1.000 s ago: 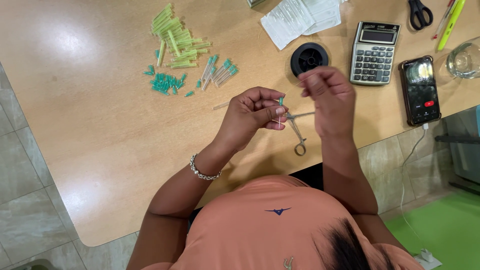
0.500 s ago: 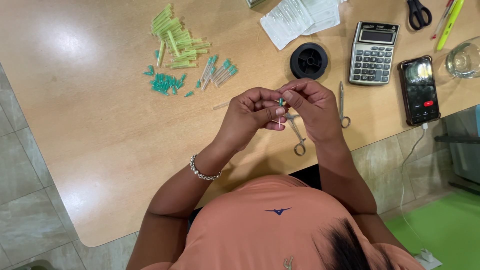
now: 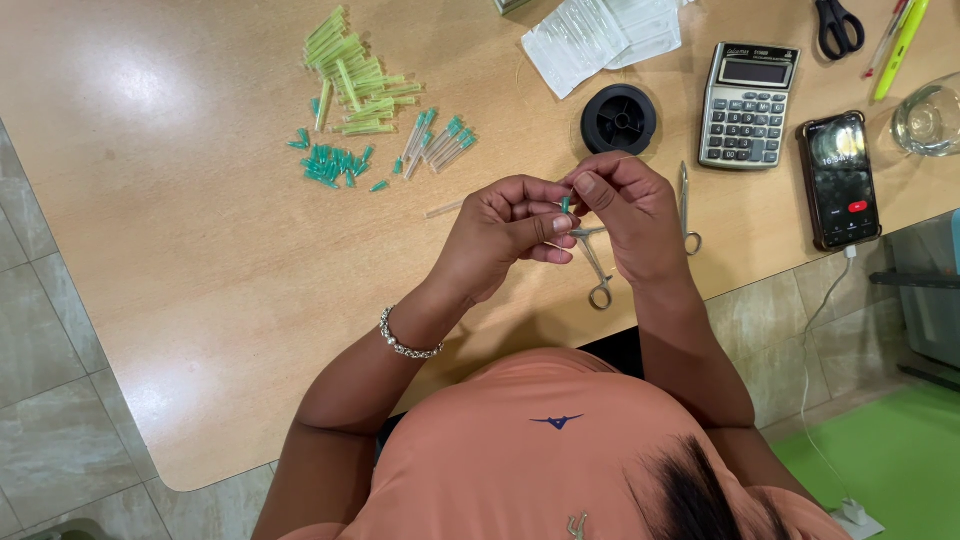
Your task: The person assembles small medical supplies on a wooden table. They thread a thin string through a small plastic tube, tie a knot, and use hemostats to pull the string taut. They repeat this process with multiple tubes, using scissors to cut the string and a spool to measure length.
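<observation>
My left hand (image 3: 505, 235) and my right hand (image 3: 630, 215) meet over the front part of the wooden table (image 3: 200, 250). Their fingertips pinch the same small teal-tipped piece (image 3: 565, 205) from either side. A beaded bracelet (image 3: 405, 345) sits on my left wrist. Small metal forceps (image 3: 597, 272) lie on the table just under the hands. A second metal tool (image 3: 688, 210) lies right beside my right hand.
At the back left lie yellow-green tubes (image 3: 350, 70), loose teal caps (image 3: 330, 165) and clear teal-capped tubes (image 3: 437, 140). A black spool (image 3: 620, 118), paper packets (image 3: 600, 35), calculator (image 3: 750, 105), phone (image 3: 840, 180), scissors (image 3: 838, 25) and glass (image 3: 930, 120) line the back right.
My right hand came down and left to meet my left hand at the teal piece, uncovering the metal tool to its right. The left hand has barely moved.
</observation>
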